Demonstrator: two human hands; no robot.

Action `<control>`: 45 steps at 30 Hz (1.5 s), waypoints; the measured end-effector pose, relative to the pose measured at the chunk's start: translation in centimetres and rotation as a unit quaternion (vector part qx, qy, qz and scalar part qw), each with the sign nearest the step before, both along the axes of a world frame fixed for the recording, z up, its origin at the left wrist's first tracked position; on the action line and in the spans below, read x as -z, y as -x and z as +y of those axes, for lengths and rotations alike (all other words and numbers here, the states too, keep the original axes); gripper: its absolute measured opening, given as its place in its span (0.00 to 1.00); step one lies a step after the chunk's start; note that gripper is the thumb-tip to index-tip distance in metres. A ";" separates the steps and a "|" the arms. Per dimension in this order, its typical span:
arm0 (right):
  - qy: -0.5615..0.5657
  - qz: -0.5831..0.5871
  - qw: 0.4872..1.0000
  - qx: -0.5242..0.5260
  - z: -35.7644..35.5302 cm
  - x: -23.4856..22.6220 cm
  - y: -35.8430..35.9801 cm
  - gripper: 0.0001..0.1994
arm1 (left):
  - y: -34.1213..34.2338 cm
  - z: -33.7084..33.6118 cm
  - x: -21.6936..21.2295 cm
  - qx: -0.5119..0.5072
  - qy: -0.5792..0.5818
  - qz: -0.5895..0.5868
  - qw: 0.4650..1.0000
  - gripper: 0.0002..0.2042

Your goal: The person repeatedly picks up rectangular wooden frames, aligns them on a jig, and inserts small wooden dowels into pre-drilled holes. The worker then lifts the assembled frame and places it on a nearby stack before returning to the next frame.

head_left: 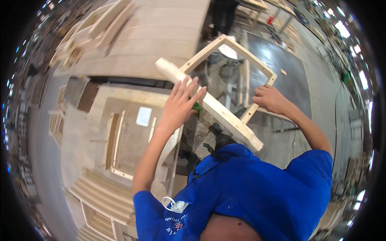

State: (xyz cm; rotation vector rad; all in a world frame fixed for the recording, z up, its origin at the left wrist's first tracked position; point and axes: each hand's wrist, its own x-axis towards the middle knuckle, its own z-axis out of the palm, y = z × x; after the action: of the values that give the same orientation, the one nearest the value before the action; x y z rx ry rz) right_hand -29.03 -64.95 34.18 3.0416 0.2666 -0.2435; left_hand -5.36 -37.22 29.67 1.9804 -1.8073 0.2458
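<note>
In front of me a pale wooden frame (246, 54) is tilted in the air, with a thick wooden rail (225, 117) shaped at both ends along its near side. My left hand (179, 102) lies across the upper part of this rail, its fingers stretched and spread. Something small and green (197, 107) shows beside that palm; I cannot make out what it is. At the frame's right corner, my right hand (270, 99) is closed around the thinner side bar, fingers curled. Small dark holes dot the bars.
A large pale tabletop (161, 32) with wooden parts (104, 28) stands at the far left. Nearer left is a wooden board (132, 140) bearing strips and a white sheet (144, 116). Below it are stacked curved slats (100, 193). A dark panel (289, 72) lies right; a person's legs (222, 18) show beyond.
</note>
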 end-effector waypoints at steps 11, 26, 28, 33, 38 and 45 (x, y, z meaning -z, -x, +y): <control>0.003 -0.128 0.987 0.094 -20.5 11.5 30.0 0.01 | 25.8 -25.4 16.8 0.287 -0.128 0.054 0.948 0.15; 0.021 -0.027 0.969 0.244 -40.5 33.2 42.0 0.06 | 42.6 -43.8 31.9 0.155 -0.235 -0.024 0.959 0.14; -0.036 -0.074 0.956 0.283 -41.8 33.4 41.6 0.08 | 42.4 -44.8 32.1 0.131 -0.239 -0.028 0.962 0.15; -0.200 -0.234 0.816 0.490 -44.4 33.5 40.5 0.10 | 42.4 -46.6 30.3 0.093 -0.288 0.015 0.953 0.20; -0.303 -0.135 0.703 0.629 -48.5 32.9 37.1 0.23 | 41.6 -46.2 28.9 0.046 -0.212 0.060 0.974 0.26; -0.280 -0.076 0.646 0.706 -54.0 36.1 32.6 0.22 | 33.5 -45.3 28.2 -0.188 -0.327 0.380 0.845 0.21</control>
State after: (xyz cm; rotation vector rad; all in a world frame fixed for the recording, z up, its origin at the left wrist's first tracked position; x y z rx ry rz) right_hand -61.65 -118.99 -1.90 2.8341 -2.4610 0.0831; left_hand -38.87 -82.49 1.45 2.3531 -1.0220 -1.0415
